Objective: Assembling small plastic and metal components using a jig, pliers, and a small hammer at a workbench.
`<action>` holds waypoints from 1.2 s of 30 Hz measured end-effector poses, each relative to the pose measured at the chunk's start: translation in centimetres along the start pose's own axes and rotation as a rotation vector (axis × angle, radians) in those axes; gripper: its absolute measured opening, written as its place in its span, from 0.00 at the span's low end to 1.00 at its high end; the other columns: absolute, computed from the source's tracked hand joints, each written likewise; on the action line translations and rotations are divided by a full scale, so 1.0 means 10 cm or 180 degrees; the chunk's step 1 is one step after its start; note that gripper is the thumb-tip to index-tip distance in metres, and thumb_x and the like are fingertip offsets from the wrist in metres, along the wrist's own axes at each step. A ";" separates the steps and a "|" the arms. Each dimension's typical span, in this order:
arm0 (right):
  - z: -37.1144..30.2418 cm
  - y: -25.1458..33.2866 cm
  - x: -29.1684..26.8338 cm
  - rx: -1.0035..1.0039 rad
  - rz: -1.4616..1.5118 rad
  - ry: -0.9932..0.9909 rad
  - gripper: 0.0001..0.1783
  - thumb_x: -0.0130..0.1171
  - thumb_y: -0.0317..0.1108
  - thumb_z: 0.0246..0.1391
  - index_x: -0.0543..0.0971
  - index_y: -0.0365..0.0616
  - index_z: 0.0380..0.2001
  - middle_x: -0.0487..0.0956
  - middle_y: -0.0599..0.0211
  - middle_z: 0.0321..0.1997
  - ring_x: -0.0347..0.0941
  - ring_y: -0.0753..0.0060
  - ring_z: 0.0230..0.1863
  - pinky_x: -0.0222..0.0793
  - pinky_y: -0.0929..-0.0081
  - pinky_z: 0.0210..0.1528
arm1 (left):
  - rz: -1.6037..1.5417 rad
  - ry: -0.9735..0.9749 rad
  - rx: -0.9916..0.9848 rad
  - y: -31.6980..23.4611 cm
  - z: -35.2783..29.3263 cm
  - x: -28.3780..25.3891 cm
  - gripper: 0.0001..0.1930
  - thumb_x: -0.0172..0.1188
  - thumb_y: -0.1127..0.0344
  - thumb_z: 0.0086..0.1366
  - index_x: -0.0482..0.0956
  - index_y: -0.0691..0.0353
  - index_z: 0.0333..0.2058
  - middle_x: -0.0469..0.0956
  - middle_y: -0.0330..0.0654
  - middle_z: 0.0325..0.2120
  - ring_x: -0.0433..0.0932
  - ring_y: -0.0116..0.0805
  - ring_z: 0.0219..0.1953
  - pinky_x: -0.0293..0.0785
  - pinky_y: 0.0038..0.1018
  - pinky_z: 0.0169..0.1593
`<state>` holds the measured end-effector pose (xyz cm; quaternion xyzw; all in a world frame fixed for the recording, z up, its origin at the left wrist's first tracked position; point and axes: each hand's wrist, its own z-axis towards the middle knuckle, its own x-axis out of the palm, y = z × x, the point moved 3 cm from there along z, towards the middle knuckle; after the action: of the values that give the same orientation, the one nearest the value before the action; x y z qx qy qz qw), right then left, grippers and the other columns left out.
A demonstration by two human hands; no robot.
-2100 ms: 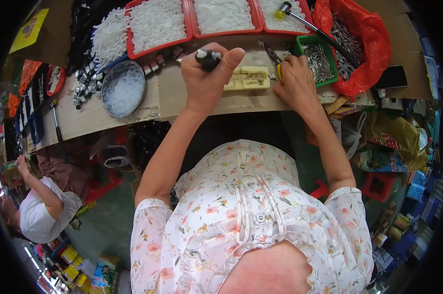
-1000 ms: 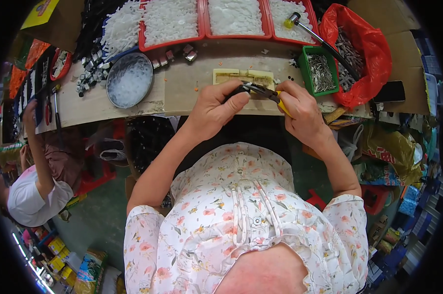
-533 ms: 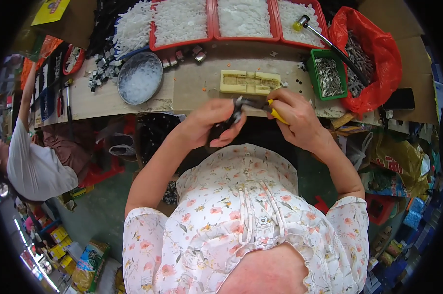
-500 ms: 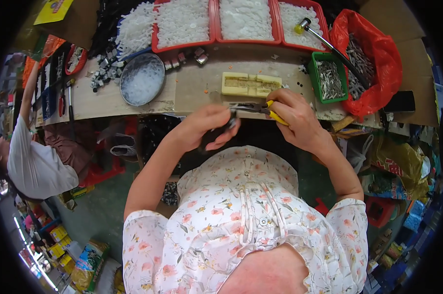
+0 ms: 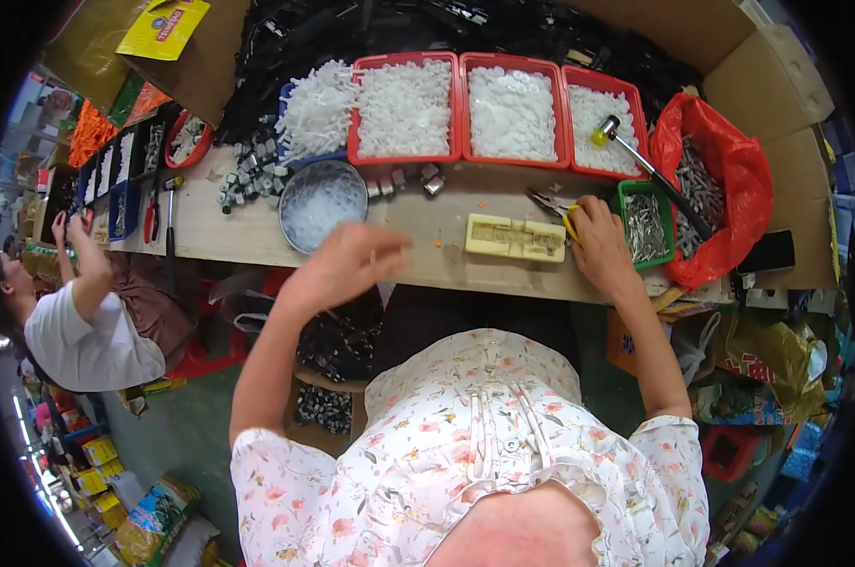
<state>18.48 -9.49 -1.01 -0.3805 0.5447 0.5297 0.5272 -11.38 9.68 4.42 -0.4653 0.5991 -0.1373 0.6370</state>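
Right hand (image 5: 599, 244) is down on the table (image 5: 416, 263), fingers bent over the yellow handles of the pliers (image 5: 555, 205). Most of the grip is tucked under it, so I can't say if it's squeezing or just resting there. The pliers lie with their nose parted, just behind the right end of the cream block (image 5: 514, 238), handles toward that hand, I'd guess so they're easy to grab. Left hand (image 5: 347, 267) is up near the metal bowl (image 5: 283, 222), fingers loosely half curled and pretty blurry; nothing I can make out in it, but the palm's hidden. The block sits right in front of the person, hollows facing up, probably so either hand can get at it. Small stuff looks sorted by kind: red trays (image 5: 461, 128) of white bits along the back, a green box (image 5: 656, 261) of thin metal pieces beside the right hand. The hammer (image 5: 656, 175) slants from the last tray to the red bag (image 5: 744, 208), maybe just parked within reach. Table's pale and scuffed, with orange crumbs and loose silver blocks (image 5: 255, 175). Room's cluttered: green floor (image 5: 201, 416), packages both sides, a co-worker (image 5: 92, 340) in a white top off to the left.
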 end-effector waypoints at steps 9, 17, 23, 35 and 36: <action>-0.01 -0.06 -0.14 0.0073 0.0791 0.0235 0.26 0.60 0.20 0.48 0.71 0.38 0.53 0.65 0.46 0.61 0.64 0.41 0.62 0.64 0.57 0.62 | 0.2126 -0.2398 0.0967 0.92 1.89 -1.83 0.12 0.65 0.68 0.58 0.84 0.64 0.41 0.83 0.53 0.38 0.80 0.54 0.41 0.76 0.42 0.49; 0.06 -0.06 -0.27 0.0375 0.1119 0.0466 0.25 0.58 0.19 0.50 0.71 0.39 0.54 0.64 0.48 0.62 0.64 0.42 0.62 0.65 0.59 0.62 | 0.2772 -0.1935 0.0012 1.49 2.32 -2.20 0.19 0.68 0.67 0.55 0.82 0.65 0.47 0.82 0.51 0.45 0.79 0.52 0.47 0.74 0.39 0.54; 0.08 -0.06 -0.37 0.0268 0.1285 0.0319 0.25 0.58 0.18 0.50 0.73 0.39 0.53 0.66 0.49 0.62 0.69 0.42 0.58 0.69 0.61 0.57 | 0.2216 -0.2631 0.0862 0.78 2.00 -2.03 0.18 0.71 0.70 0.52 0.84 0.63 0.43 0.82 0.48 0.36 0.81 0.47 0.39 0.76 0.34 0.45; 0.48 0.78 -0.53 -0.0743 0.0453 -0.0978 0.20 0.68 0.30 0.47 0.80 0.43 0.46 0.76 0.63 0.44 0.72 0.58 0.45 0.66 0.61 0.46 | 0.0632 -0.1423 0.1770 -0.35 0.69 0.49 0.21 0.59 0.79 0.49 0.80 0.66 0.45 0.76 0.49 0.39 0.77 0.50 0.46 0.75 0.38 0.49; 0.42 0.76 -0.44 -0.0750 0.0458 -0.0956 0.20 0.68 0.30 0.47 0.80 0.43 0.46 0.76 0.63 0.44 0.72 0.58 0.45 0.66 0.61 0.46 | 0.0580 -0.1441 0.1904 -0.33 0.65 0.59 0.21 0.59 0.79 0.48 0.80 0.68 0.45 0.76 0.49 0.38 0.76 0.50 0.47 0.74 0.39 0.51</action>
<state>12.45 -4.85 5.15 -0.3164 0.4200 0.6769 0.5151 -2.86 6.37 2.20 -0.2223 0.4156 -0.1425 0.8704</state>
